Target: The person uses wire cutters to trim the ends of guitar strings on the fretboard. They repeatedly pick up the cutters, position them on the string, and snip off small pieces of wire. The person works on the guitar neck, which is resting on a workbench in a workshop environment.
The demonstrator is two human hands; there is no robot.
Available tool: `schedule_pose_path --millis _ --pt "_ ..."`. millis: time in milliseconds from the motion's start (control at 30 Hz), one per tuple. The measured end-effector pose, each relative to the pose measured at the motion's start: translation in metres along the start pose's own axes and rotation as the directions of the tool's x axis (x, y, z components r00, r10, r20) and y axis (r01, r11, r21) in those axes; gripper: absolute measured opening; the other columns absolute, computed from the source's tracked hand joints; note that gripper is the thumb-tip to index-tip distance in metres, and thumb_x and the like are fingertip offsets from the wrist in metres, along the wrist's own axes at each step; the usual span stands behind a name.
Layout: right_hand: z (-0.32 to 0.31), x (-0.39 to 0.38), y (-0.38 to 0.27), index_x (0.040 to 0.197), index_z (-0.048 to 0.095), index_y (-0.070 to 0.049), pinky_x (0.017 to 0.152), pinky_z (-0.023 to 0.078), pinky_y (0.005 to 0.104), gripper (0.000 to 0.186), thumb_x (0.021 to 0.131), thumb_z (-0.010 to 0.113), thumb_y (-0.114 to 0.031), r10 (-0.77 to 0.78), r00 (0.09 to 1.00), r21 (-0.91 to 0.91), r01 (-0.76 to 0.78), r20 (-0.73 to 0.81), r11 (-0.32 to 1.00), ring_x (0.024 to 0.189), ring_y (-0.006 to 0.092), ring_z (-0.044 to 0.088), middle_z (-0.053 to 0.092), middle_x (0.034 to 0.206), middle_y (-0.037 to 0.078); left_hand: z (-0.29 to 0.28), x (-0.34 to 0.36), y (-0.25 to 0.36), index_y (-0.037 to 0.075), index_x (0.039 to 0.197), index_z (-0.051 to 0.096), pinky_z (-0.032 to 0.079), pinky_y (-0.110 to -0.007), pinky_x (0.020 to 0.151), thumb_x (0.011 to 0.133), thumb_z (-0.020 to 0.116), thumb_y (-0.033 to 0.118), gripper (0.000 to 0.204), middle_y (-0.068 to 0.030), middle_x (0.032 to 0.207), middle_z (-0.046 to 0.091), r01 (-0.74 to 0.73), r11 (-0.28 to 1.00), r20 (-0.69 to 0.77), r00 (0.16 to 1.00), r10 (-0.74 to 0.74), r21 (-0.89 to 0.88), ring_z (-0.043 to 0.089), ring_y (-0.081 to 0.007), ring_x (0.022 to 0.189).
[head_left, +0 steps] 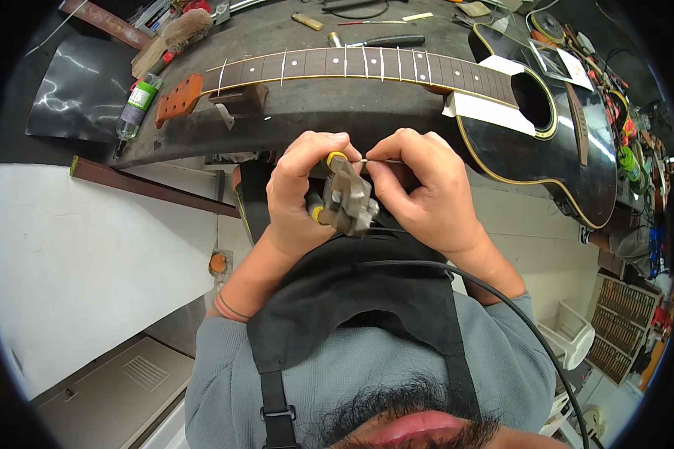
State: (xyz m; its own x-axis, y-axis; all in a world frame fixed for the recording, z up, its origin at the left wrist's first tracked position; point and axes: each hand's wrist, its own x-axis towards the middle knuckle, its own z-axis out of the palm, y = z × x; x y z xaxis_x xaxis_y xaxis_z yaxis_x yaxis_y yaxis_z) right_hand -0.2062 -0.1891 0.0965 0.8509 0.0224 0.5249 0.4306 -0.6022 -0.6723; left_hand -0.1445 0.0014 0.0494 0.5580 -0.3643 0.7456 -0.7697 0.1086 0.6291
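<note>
My left hand [292, 176] is closed round a pair of pliers [346, 196] with yellow-trimmed handles, its metal head toward my chest. Its thumb and forefinger reach one end of a thin strip of metal wire [386, 161]. The wire's other side is pinched between the thumb and forefinger of my right hand [430, 179]. Both hands are held in front of the bench edge, above my black apron. Beyond them a black acoustic guitar [494, 153] lies face up, its neck [314, 64] pointing left. Several bright frets cross the dark fingerboard, and white paper covers the top beside it.
A wooden neck rest [240, 101] supports the neck near the headstock. Behind it lies a black-handled hammer [386, 40]. A bottle with a green label [138, 105] and a brush [187, 31] are at the left. A black cable [502, 295] runs past my right arm.
</note>
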Motion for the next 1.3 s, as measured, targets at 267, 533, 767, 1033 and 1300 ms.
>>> schedule_pose_path --millis 267,533,767,1033,1300 --pt "0.003 -0.003 0.002 0.095 0.064 -0.009 0.068 0.044 0.0374 0.019 0.087 0.080 -0.003 -0.006 1.000 0.046 0.005 0.014 0.999 0.067 0.0237 0.064 0.068 0.079 0.004 -0.005 -0.010 0.008 0.002 0.153 0.049 0.055 -0.030 0.083 0.105 0.066 -0.008 0.052 -0.0133 0.109 0.069 0.179 0.980 -0.029 0.983 -0.182 -0.083 0.066 -0.0171 0.097" --pt "0.006 -0.001 0.004 0.096 0.062 -0.007 0.067 0.044 0.0383 0.024 0.085 0.082 0.001 -0.062 0.998 0.027 0.063 -0.032 0.998 0.068 0.0250 0.064 0.066 0.079 0.004 -0.017 -0.043 0.000 -0.003 0.147 0.060 0.050 -0.032 0.097 0.108 0.056 0.000 0.040 -0.0116 0.122 0.066 0.520 0.831 -0.003 0.848 -0.531 -0.196 0.062 -0.0151 0.109" --pt "0.013 0.004 0.005 0.096 0.063 -0.006 0.065 0.044 0.0387 0.025 0.082 0.082 0.003 -0.035 0.998 0.092 0.039 -0.046 0.995 0.065 0.0249 0.058 0.063 0.078 0.004 -0.027 -0.051 0.000 -0.003 0.154 0.056 0.049 -0.031 0.099 0.099 0.055 -0.005 0.055 -0.0098 0.128 0.068 0.524 0.845 0.060 0.845 -0.531 0.104 0.060 -0.0172 0.106" --pt "0.016 0.011 0.000 0.097 0.065 -0.006 0.063 0.042 0.0376 0.026 0.081 0.081 0.006 -0.022 0.998 0.139 0.030 -0.060 0.990 0.062 0.0209 0.051 0.057 0.076 0.002 -0.025 -0.026 0.007 0.003 0.168 0.044 0.052 -0.036 0.107 0.085 0.052 -0.015 0.085 -0.0194 0.151 0.058 0.500 0.840 0.093 0.845 -0.527 0.212 0.064 -0.0254 0.122" --pt "0.010 0.010 -0.007 0.103 0.066 -0.006 0.063 0.042 0.0363 0.030 0.082 0.081 0.008 -0.047 0.992 0.160 0.066 -0.117 0.985 0.063 0.0196 0.051 0.058 0.079 0.003 -0.021 -0.018 -0.008 0.010 0.172 0.038 0.051 -0.040 0.106 0.073 0.062 -0.013 0.104 -0.0184 0.158 0.048 0.387 0.905 0.111 0.906 -0.409 0.176 0.058 -0.0292 0.113"
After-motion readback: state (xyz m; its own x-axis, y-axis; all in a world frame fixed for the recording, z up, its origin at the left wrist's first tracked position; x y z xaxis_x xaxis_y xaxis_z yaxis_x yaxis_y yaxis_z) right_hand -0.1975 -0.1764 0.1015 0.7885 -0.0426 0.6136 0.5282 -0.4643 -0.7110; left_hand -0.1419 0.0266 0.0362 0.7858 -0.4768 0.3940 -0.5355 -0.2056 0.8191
